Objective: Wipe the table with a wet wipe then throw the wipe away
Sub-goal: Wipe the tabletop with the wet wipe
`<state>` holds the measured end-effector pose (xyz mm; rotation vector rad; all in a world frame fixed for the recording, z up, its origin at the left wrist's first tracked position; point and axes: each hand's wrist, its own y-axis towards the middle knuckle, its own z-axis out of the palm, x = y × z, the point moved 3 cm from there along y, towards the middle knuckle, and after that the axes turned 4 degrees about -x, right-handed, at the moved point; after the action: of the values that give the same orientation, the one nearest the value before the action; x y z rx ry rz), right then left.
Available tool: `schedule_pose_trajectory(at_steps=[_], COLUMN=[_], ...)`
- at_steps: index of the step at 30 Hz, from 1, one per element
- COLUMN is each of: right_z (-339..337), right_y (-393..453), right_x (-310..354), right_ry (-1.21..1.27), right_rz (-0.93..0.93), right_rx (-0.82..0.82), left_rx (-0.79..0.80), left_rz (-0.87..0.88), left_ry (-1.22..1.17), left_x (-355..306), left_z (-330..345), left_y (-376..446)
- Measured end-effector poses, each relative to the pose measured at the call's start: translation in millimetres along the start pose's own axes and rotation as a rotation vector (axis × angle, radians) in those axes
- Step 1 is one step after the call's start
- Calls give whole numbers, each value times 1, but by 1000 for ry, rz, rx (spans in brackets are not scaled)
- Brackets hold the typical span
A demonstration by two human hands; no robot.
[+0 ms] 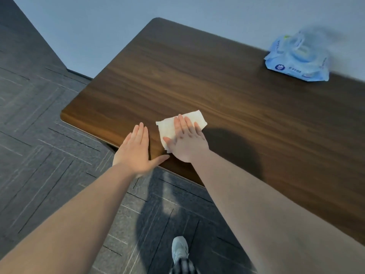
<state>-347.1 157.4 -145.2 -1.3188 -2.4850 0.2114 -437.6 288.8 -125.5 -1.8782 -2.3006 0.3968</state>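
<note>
A white wet wipe (167, 127) lies flat on the dark wooden table (197, 76), close to its near edge. My right hand (186, 140) presses down on the wipe with the palm flat and the fingers spread over it. My left hand (136, 148) rests flat on the table's near edge just left of the wipe, holding nothing, its thumb stretched toward the right hand. A blue pack of wet wipes (298, 58) sits at the far right of the table by the wall, its lid looking raised and blurred.
The table stands against a pale wall (98, 26). Dark grey patterned carpet (39, 135) covers the floor to the left and below. My shoe (179, 252) shows on the floor near the bottom edge. No bin is in view.
</note>
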Motion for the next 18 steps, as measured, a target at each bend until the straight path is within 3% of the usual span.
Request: schedule_pose_trajectory(at_steps=[18], right_z=[2], right_y=[-288], right_x=[-366], right_ry=[124], right_rz=[774], right_rx=[-95], left_rx=[31], left_rz=[461], left_ry=[135], left_x=[-321], left_z=[17], left_y=[-9])
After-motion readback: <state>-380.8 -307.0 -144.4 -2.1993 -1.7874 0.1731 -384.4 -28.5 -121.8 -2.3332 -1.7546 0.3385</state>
